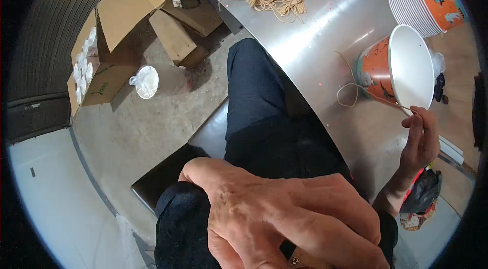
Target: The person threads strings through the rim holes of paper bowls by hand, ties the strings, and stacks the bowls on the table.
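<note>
working from afar, i'd draw the cord (385, 100) gently so its slack left of the bucket (374, 66) won't knot, the right hand (421, 139) pinching it by the bucket's near side, though i can't tell whether the left hand (290, 210) grasps anything.

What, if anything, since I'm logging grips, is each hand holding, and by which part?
The right hand pinches a beige cord, apparently near one end. Whether the left hand holds anything cannot be told; its palm is hidden.
</note>
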### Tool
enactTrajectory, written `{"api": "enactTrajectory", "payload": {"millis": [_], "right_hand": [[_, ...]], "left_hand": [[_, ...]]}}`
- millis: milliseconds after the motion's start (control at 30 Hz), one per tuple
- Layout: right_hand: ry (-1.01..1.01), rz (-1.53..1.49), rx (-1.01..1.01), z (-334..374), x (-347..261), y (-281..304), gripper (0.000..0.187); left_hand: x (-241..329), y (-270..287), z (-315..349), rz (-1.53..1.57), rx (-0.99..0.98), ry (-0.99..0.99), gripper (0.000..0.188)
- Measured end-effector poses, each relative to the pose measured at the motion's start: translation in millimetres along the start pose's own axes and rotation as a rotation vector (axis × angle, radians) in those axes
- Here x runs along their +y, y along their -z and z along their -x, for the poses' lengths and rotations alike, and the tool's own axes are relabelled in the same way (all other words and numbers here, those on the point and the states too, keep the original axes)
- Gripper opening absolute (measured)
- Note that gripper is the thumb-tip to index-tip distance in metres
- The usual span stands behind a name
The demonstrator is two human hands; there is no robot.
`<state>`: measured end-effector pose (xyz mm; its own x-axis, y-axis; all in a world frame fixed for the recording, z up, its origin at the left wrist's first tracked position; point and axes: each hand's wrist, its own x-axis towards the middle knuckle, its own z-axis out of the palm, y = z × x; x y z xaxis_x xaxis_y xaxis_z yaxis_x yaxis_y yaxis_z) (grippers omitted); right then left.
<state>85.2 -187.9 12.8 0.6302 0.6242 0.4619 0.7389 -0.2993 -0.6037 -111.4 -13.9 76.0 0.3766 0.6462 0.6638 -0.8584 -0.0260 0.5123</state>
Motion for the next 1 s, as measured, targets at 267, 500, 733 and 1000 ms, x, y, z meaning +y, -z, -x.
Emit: {"api": "enactTrajectory", "payload": {"millis": [267,500,733,1000], "right_hand": [[0.000,0.006,-0.001,-2,0,-2,0.014],[0.037,-0.007,0.016,-4,-2,-3,0.012],[0.049,0.006,0.000,-11,-16,-8,0.011],[0.144,0.013,-0.066,-22,-25,-13,0.017]], "left_hand": [[-28,-8,3,-0.081,0.164,-0.089,0.039],[-31,-5,9,-0.053,0.089,-0.177,0.040],[-40,3,8,0.003,0.000,-0.258,0.042],[-51,17,9,0.083,-0.141,-0.351,0.044]]}}
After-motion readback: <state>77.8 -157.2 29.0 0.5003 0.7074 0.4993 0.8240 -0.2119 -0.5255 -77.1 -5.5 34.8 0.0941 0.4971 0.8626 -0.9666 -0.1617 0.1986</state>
